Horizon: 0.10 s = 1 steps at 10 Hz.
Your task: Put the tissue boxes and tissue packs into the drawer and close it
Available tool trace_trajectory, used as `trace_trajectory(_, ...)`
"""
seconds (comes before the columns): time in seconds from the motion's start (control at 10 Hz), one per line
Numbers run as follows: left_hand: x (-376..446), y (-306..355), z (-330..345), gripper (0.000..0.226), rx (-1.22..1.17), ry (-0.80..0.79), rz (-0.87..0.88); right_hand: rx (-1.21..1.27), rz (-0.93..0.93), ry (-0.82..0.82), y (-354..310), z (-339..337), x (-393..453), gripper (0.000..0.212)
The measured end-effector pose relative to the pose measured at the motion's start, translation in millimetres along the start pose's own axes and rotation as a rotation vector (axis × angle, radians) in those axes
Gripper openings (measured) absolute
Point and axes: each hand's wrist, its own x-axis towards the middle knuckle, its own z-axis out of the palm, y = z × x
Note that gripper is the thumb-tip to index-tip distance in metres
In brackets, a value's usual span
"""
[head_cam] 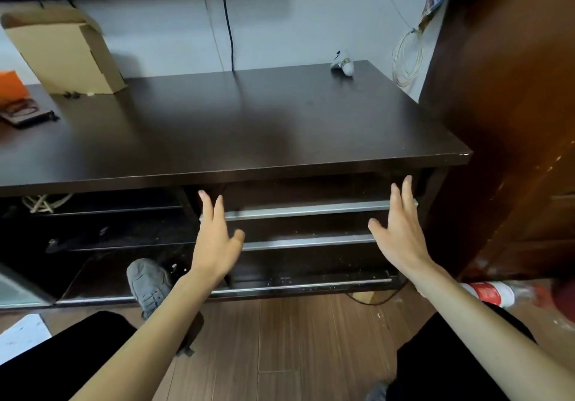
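The top drawer [305, 195] of the dark TV cabinet [249, 126] sits nearly flush under the cabinet top, its silver handle bar [305, 209] running across the front. My left hand [214, 238] rests flat against the drawer's left end, fingers spread and holding nothing. My right hand [399, 229] lies flat at the drawer's right end, fingers over the handle bar, also holding nothing. No tissue box or tissue pack shows anywhere; the drawer's inside is hidden.
A second drawer [308, 241] with a silver bar sits below. A cardboard box [67, 52], an orange item [11, 84] and a small white toy [342, 62] stand on the cabinet top. A grey shoe [149, 285] and a bottle [488, 293] lie on the wood floor. A brown wardrobe [513, 104] stands at the right.
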Motion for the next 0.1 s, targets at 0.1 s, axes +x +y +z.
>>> trace_trajectory(0.1,-4.8,6.9,-25.4,0.058,0.015,-0.041,-0.037,0.174,0.013,-0.069,2.4,-22.2,-5.0,0.064)
